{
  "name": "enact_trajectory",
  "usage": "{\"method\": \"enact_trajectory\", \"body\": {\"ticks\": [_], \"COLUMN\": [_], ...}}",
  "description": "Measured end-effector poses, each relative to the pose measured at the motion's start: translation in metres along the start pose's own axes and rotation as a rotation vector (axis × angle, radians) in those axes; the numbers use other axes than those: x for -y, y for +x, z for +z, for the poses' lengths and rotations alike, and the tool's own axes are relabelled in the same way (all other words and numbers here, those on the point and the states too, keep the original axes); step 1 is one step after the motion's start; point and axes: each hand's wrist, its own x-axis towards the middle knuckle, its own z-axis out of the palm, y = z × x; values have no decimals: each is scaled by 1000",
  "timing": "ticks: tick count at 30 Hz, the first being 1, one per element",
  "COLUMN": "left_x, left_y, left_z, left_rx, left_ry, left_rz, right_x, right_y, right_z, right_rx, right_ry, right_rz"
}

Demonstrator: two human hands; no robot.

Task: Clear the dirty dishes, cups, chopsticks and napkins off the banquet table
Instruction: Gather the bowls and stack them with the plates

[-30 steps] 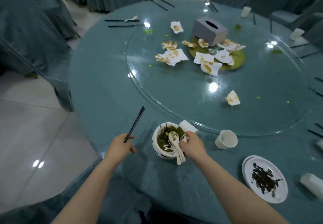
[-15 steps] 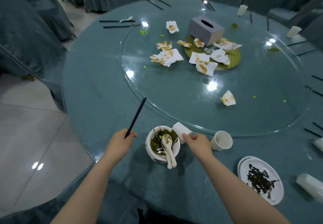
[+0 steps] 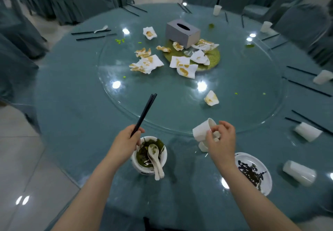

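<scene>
Left hand [image 3: 126, 145] grips chopsticks [image 3: 144, 114]; right hand [image 3: 220, 140] clutches cups [image 3: 202, 131]; no legible writing.

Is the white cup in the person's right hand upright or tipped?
Tipped. The white cup lies sideways in the right hand, with its open rim pointing toward the glass turntable.

One bowl [image 3: 149, 156], one plate [image 3: 264, 187], two spoons [image 3: 155, 158]
</scene>
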Motion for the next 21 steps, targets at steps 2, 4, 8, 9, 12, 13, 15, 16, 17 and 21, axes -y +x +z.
{"method": "enact_trajectory", "body": {"ticks": [2,4,8,9,12,13,15,16,17,21], "left_x": [-6,-12,-17,-17,-17,-16,-16,-16,-16,-17], "left_y": [2,5,11,12,16,17,18,18,17,10], "left_z": [7,13,21,22,22,21,21,21,21,26], "left_rx": [27,47,63,62,45,36,16,8,2,-19], "left_ry": [11,28,55,63,75,82,88,89,92,90], "left_rz": [-1,0,-9,-12,-24,-27,-36,-39,-42,-52], "right_x": [-11,-24,-49,-55,-72,-77,-85,-88,-90,-90], "right_y": [5,8,8,6,3,3,5,7,8,10], "right_z": [-11,-16,-10,-7,3,6,11,13,14,7], "right_rx": [-11,24,196,245,366,397,414,400,382,376], "right_ry": [-5,-42,-200,-240,-267,-263,-267,-269,-267,-192], "right_rz": [15,15,-91,-115,-118,-102,-58,-46,-40,-24]}}
